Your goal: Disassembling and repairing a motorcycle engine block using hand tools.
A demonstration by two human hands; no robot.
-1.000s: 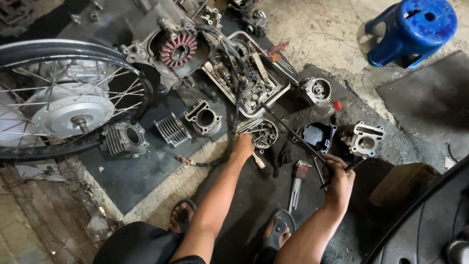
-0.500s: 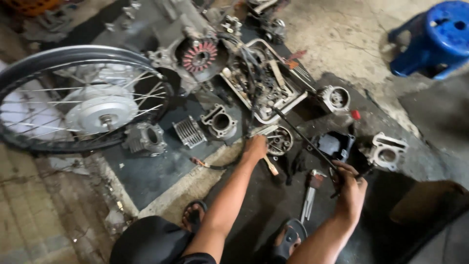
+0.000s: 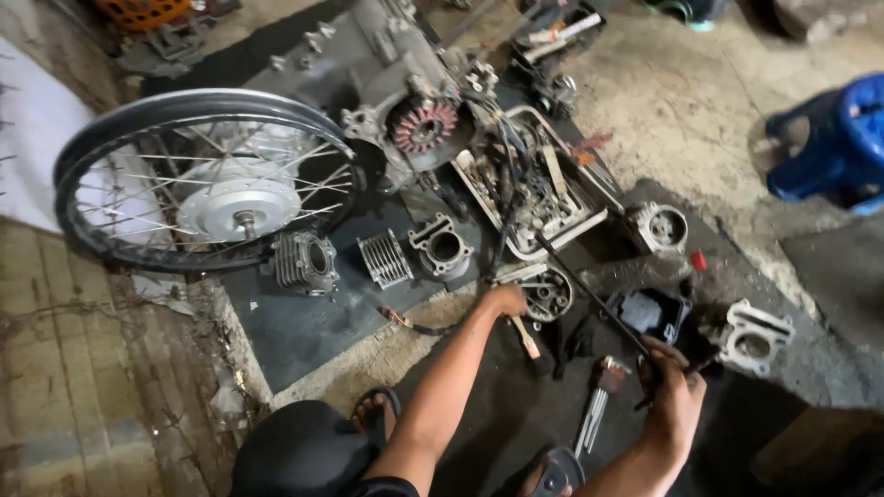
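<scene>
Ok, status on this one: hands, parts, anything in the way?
Left hand on round metal part. Right hand gripping long black rod. Hex key set lying between the arms.

Engine parts point(image 3: 440, 248) and a tray point(image 3: 589, 219) crowd the mat point(image 3: 304, 322) ahead.

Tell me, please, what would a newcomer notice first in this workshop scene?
First, the big spoked wheel lying flat at the upper left, beside an engine case with a copper-coloured stator. Around them, finned cylinders and a white tray of small parts cover the dark mat. Lower down, the left hand rests by a round metal part, and the right hand grips a long dark rod.
</scene>
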